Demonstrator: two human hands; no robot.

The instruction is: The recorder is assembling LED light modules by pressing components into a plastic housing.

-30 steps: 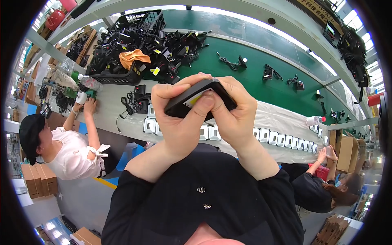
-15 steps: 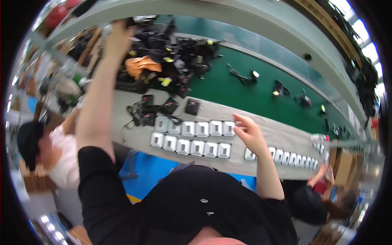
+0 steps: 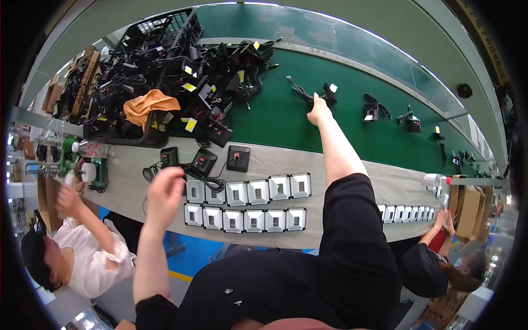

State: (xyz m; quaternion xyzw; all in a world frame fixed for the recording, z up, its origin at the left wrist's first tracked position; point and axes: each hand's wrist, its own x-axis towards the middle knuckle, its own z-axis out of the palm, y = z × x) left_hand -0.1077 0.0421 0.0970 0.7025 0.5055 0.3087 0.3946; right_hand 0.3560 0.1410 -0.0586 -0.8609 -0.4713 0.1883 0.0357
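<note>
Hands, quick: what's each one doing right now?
Left hand: loosely curled over the black cable, grip unclear.
Right hand: stretched out on the green belt, touching a black unit; grip unclear.

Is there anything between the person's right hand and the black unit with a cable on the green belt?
Nothing visible is between them. The right hand already reaches the black unit on the green belt, with its cable beside the fingers. The belt around them is bare. Whether the fingers grip it, I cannot tell.

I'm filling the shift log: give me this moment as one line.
right hand: on black adapter, green belt | left hand: empty, over cable | silver housings: two rows
</note>
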